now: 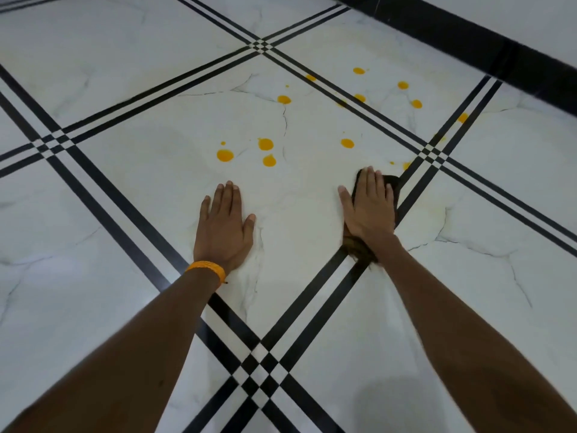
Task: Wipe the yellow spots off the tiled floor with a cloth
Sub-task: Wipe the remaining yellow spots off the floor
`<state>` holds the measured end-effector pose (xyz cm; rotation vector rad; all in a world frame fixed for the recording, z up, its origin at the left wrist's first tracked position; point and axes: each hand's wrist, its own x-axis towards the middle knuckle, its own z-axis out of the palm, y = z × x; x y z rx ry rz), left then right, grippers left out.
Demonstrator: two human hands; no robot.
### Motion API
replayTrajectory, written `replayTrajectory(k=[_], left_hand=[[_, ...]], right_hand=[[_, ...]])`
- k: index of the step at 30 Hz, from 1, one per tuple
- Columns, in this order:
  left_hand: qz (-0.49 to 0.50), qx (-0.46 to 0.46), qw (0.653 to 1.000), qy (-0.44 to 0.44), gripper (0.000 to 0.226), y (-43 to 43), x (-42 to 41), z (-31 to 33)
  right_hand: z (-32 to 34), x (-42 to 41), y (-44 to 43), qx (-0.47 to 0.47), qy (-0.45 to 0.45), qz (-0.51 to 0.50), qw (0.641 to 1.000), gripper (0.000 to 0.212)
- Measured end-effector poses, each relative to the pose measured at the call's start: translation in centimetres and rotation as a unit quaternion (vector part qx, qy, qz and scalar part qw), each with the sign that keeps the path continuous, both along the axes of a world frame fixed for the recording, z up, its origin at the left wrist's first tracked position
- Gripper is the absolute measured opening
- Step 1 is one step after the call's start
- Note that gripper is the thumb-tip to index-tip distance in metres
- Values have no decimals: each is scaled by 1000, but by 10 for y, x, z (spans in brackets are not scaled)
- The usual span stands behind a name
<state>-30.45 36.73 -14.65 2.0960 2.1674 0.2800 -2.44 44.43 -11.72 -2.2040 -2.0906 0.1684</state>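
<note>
Yellow spots (pixel 264 144) are scattered over the white tiled floor (pixel 131 98), all lying beyond the fingertips of both hands and mostly between and to the right of them. The left hand (pixel 222 226), with an orange band (pixel 206 270) worn at its wrist, is laid flat and empty on the tile with fingers extended. The right hand (pixel 370 210) is pressed flat, fingers extended, on a dark cloth (pixel 392 185), whose edges are seen past the fingertips and under the wrist, beside the black stripes (pixel 415 195).

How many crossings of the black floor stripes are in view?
4 crossings: one far, one left, one right beyond the cloth, one nearest. None looks hidden.
</note>
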Motion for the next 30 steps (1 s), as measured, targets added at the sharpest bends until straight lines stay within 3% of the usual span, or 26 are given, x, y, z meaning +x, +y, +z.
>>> replayTrajectory(k=[2, 6, 8, 10, 13, 19, 25, 30], left_hand=[[3, 0, 1000, 2, 75, 0, -2, -3], [-19, -1, 1000, -25, 80, -6, -3, 3], [1, 31, 999, -39, 75, -5, -16, 8], [82, 60, 994, -41, 65, 5, -55, 13], [132, -2, 991, -7, 67, 27, -121, 15], [57, -13, 998, -9, 70, 52, -139, 1], [69, -15, 997, -24, 66, 51, -137, 6], [70, -20, 997, -31, 63, 46, -139, 3]], right_hand=[[-2, -38, -3, -2, -4, 56, 998, 81], [-4, -50, -78, -25, -9, 296, 955, 78], [-7, -21, -63, -4, -13, 276, 961, 78], [-10, -7, -27, 2, -21, 185, 982, 82], [-15, -34, 6, 15, -16, 118, 993, 83], [-15, -51, 25, 9, -8, 222, 975, 77], [-7, -128, 103, 14, 8, 139, 990, 84], [-8, -154, 48, -15, -3, 307, 951, 79]])
